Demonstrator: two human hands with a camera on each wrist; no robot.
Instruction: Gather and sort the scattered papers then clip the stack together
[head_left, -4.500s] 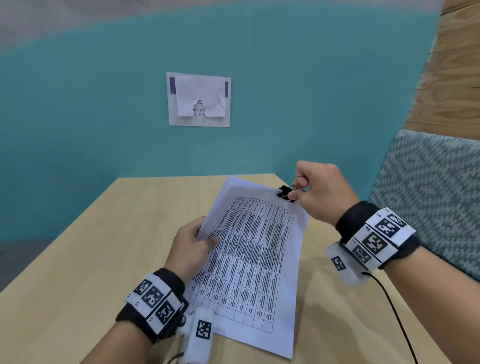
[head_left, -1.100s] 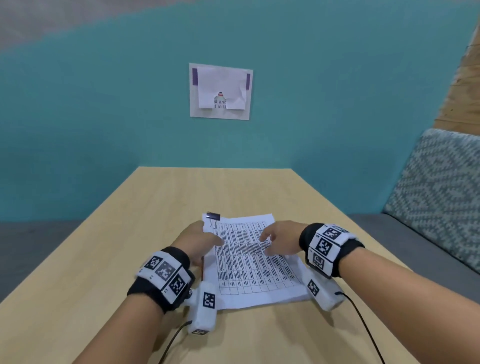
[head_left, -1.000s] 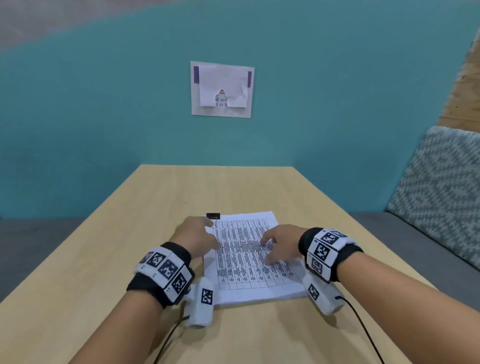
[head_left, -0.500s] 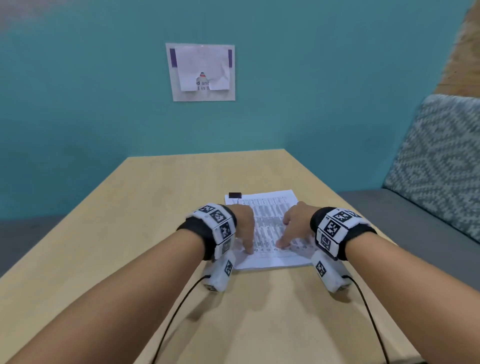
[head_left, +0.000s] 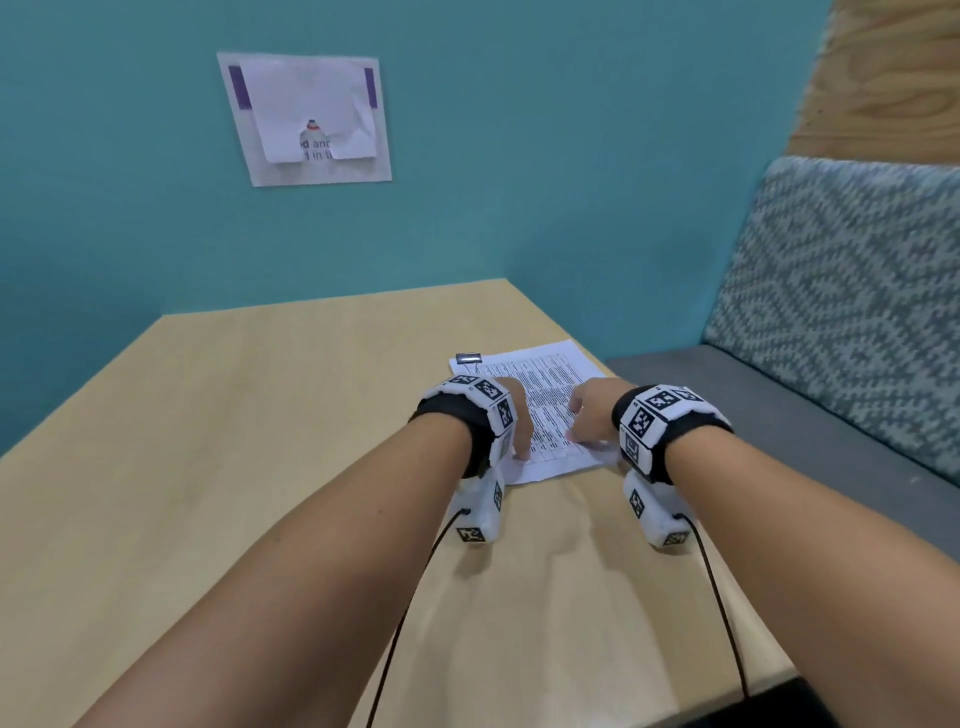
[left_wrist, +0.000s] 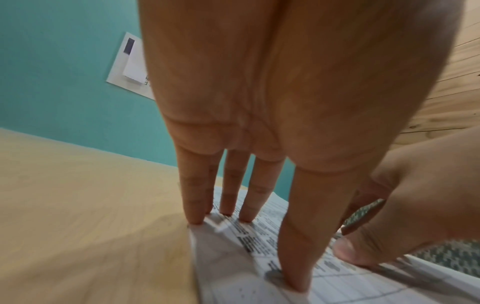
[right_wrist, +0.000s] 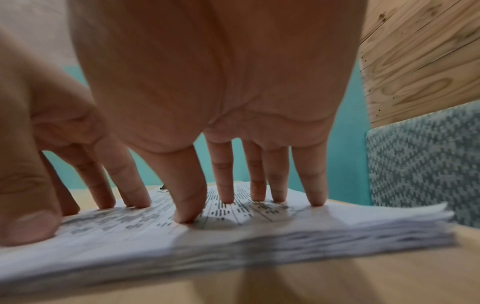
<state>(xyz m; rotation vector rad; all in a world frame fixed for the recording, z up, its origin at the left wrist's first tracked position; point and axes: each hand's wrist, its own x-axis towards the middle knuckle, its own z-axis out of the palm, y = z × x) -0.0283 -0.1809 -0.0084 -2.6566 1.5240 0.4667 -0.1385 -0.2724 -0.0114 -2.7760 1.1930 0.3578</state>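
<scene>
A stack of printed table sheets (head_left: 546, 387) lies flat on the light wooden table (head_left: 260, 441), near its right edge. A black binder clip (head_left: 468, 357) sits on the stack's far left corner and shows small in the right wrist view (right_wrist: 163, 188). My left hand (head_left: 521, 426) presses straight fingers (left_wrist: 296, 267) onto the left part of the stack (left_wrist: 246, 277). Beside it, my right hand (head_left: 584, 415) presses straight fingers (right_wrist: 188, 207) onto the right part of the stack (right_wrist: 233, 242). Neither hand holds anything.
A bench with a patterned backrest (head_left: 841, 312) and grey seat (head_left: 769, 410) runs along the table's right side. A teal wall with a taped paper notice (head_left: 306, 117) stands behind the table. Cables trail from both wrist cameras toward me.
Earlier the stack was held up, my right hand pinching the clip at its top. Now it lies flat with the clip on it, and both hands have slid toward its near edge.
</scene>
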